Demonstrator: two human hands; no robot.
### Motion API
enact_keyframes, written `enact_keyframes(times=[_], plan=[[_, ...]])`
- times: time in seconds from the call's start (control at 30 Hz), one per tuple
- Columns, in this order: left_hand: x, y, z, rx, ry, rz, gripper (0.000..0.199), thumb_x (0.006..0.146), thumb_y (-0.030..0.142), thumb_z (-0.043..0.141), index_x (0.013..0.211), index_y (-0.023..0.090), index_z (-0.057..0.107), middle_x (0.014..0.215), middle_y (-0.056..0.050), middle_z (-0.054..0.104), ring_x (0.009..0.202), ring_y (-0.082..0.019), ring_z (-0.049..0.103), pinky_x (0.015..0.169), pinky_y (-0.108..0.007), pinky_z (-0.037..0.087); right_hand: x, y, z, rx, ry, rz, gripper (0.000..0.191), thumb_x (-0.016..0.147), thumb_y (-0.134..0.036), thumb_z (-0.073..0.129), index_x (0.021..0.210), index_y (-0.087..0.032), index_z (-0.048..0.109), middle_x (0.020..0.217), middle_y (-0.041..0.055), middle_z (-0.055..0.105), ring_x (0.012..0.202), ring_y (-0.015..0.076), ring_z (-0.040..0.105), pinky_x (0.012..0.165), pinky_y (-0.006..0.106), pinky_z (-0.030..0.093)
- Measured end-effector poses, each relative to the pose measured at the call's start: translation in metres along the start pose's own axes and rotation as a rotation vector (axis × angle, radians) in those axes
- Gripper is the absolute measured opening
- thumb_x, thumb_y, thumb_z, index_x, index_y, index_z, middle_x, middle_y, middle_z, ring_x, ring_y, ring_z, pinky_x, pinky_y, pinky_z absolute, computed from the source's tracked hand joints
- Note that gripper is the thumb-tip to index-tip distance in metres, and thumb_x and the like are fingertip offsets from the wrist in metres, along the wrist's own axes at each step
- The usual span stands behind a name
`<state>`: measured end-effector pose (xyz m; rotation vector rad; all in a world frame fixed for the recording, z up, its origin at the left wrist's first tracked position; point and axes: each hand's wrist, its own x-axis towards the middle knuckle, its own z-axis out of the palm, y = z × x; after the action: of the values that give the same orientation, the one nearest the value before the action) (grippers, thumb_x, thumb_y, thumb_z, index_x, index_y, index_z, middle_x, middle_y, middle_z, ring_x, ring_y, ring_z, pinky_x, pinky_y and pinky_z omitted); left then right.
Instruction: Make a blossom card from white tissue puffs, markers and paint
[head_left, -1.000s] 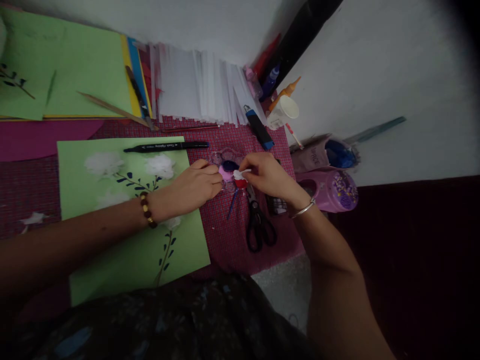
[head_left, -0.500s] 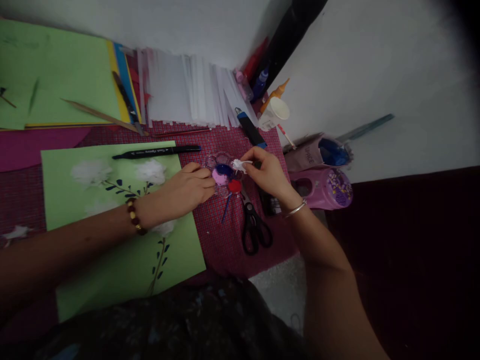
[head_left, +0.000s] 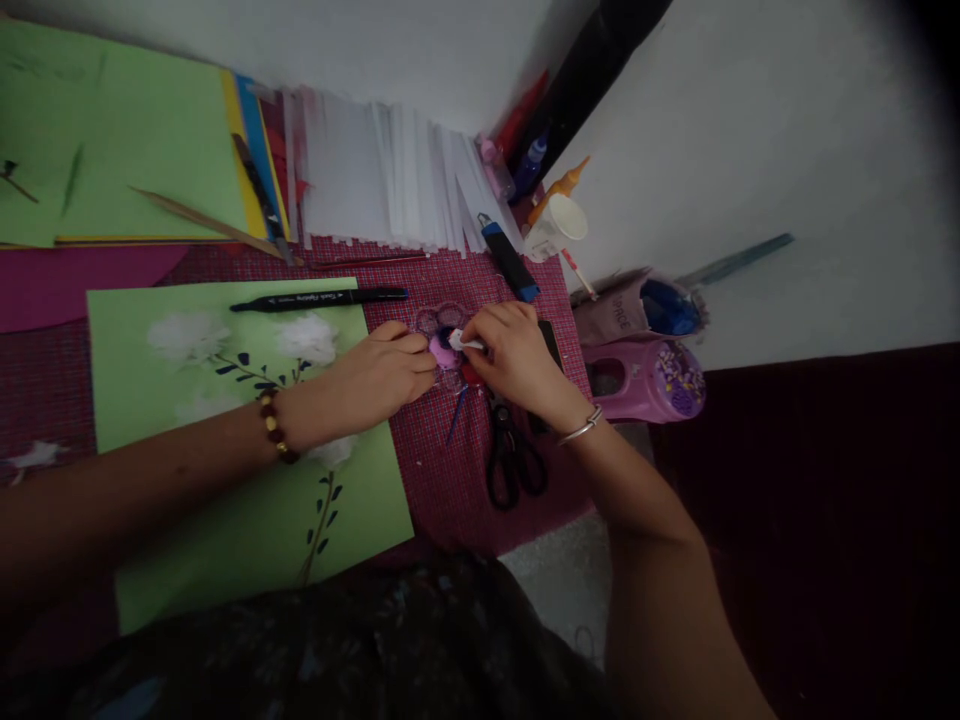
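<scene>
A clear, flower-shaped paint palette (head_left: 429, 318) holds pink (head_left: 444, 352), dark blue and red paint. My left hand (head_left: 394, 370) has its fingers closed at the palette's left rim. Between the thumb and fingers of my right hand (head_left: 514, 355) is a small white tissue-paper piece (head_left: 456, 340), twisted into a stem. Its frayed end is down at the palette, over the pink and dark blue paint; whether it touches the paint I cannot tell. Beneath my left forearm lies a green sheet (head_left: 367, 510) with white tissue blossoms (head_left: 307, 340) and painted dark leaves.
Black scissors (head_left: 514, 465) and a thin blue stick (head_left: 456, 415) lie below the palette. A black marker (head_left: 319, 299) rests across the green sheet's top. Behind are a utility knife (head_left: 510, 262), white paper strips (head_left: 375, 175), a paper cup (head_left: 556, 228) and paint bottles (head_left: 531, 165).
My right hand has moved slightly left and brought the white tissue piece from the palette's right side over the paint. The left hand stays at the rim. The whole view has shifted a little.
</scene>
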<state>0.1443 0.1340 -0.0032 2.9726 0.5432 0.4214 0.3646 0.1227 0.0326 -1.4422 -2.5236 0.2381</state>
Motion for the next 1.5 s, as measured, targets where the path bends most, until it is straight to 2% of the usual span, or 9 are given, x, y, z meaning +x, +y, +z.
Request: enact_keyframes(times=[0.23, 0.4, 0.5, 0.6, 0.73, 0.83, 0.93, 1.13, 1.5], plan=[[0.001, 0.000, 0.000, 0.041, 0.018, 0.009, 0.014, 0.092, 0.016, 0.058, 0.079, 0.019, 0.063, 0.081, -0.001, 0.067, 0.086, -0.023, 0.054, 0.077, -0.037, 0.032, 0.003, -0.005, 0.007, -0.129, -0.052, -0.034, 0.010, 0.089, -0.015, 0.051, 0.089, -0.019, 0.059, 0.089, 0.0051, 0.066, 0.090, 0.0232, 0.055, 0.085, 0.037, 0.031], [0.004, 0.000, -0.002, 0.026, 0.037, 0.008, 0.018, 0.091, 0.012, 0.057, 0.075, 0.018, 0.062, 0.079, -0.001, 0.067, 0.081, -0.021, 0.053, 0.074, -0.036, 0.031, 0.008, -0.012, 0.002, -0.309, -0.089, -0.115, 0.016, 0.092, -0.013, 0.045, 0.089, -0.017, 0.059, 0.090, 0.0089, 0.065, 0.088, 0.0253, 0.055, 0.085, 0.039, 0.033], [0.004, -0.001, -0.002, 0.019, 0.033, 0.010, 0.018, 0.091, 0.012, 0.057, 0.075, 0.018, 0.063, 0.080, -0.002, 0.067, 0.082, -0.020, 0.053, 0.076, -0.035, 0.032, 0.008, -0.013, -0.003, -0.323, -0.089, -0.133, 0.018, 0.093, -0.014, 0.043, 0.088, -0.017, 0.060, 0.089, 0.0091, 0.065, 0.087, 0.0252, 0.055, 0.085, 0.041, 0.034], [0.004, 0.000, -0.002, 0.022, 0.027, 0.006, 0.016, 0.092, 0.014, 0.057, 0.078, 0.018, 0.064, 0.082, -0.002, 0.068, 0.084, -0.021, 0.054, 0.077, -0.035, 0.033, 0.006, -0.008, -0.008, -0.180, -0.012, -0.032, 0.012, 0.090, -0.013, 0.048, 0.086, -0.018, 0.059, 0.087, 0.0066, 0.065, 0.087, 0.0237, 0.057, 0.085, 0.041, 0.036], [0.003, 0.000, -0.003, 0.019, 0.009, 0.003, 0.014, 0.092, 0.016, 0.058, 0.079, 0.019, 0.064, 0.084, -0.001, 0.068, 0.083, -0.021, 0.054, 0.077, -0.036, 0.033, 0.004, 0.004, -0.009, 0.286, 0.042, 0.190, 0.008, 0.081, -0.012, 0.057, 0.081, -0.020, 0.055, 0.080, 0.0012, 0.063, 0.078, 0.0177, 0.058, 0.073, 0.034, 0.042], [0.004, 0.001, -0.005, 0.004, 0.006, -0.009, 0.014, 0.092, 0.017, 0.059, 0.079, 0.019, 0.064, 0.085, -0.001, 0.068, 0.084, -0.021, 0.054, 0.077, -0.036, 0.032, 0.004, 0.012, -0.005, 0.629, 0.067, 0.311, 0.018, 0.077, -0.012, 0.060, 0.089, -0.023, 0.052, 0.076, -0.0027, 0.059, 0.071, 0.0148, 0.057, 0.066, 0.030, 0.044], [0.004, 0.001, -0.004, -0.016, 0.008, -0.018, 0.012, 0.091, 0.016, 0.060, 0.080, 0.019, 0.064, 0.086, -0.001, 0.068, 0.086, -0.021, 0.054, 0.079, -0.036, 0.032, 0.004, 0.014, 0.003, 0.781, 0.120, 0.364, 0.032, 0.073, -0.011, 0.061, 0.099, -0.025, 0.049, 0.078, -0.0038, 0.057, 0.074, 0.0144, 0.057, 0.068, 0.030, 0.046], [0.004, 0.001, -0.002, -0.002, -0.001, -0.022, 0.010, 0.090, 0.017, 0.061, 0.080, 0.019, 0.063, 0.086, -0.001, 0.067, 0.087, -0.022, 0.054, 0.080, -0.036, 0.032, 0.002, 0.005, 0.016, 0.791, 0.144, 0.420, 0.035, 0.070, -0.010, 0.062, 0.100, -0.024, 0.049, 0.080, -0.0032, 0.058, 0.075, 0.0147, 0.058, 0.071, 0.031, 0.047], [0.006, -0.001, 0.001, -0.031, 0.017, -0.024, 0.014, 0.092, 0.014, 0.057, 0.079, 0.018, 0.062, 0.085, -0.002, 0.067, 0.085, -0.021, 0.055, 0.082, -0.036, 0.033, 0.000, 0.002, 0.033, 0.538, 0.187, 0.359, 0.023, 0.073, -0.012, 0.062, 0.093, -0.022, 0.054, 0.076, -0.0023, 0.060, 0.069, 0.0142, 0.056, 0.066, 0.030, 0.045]])
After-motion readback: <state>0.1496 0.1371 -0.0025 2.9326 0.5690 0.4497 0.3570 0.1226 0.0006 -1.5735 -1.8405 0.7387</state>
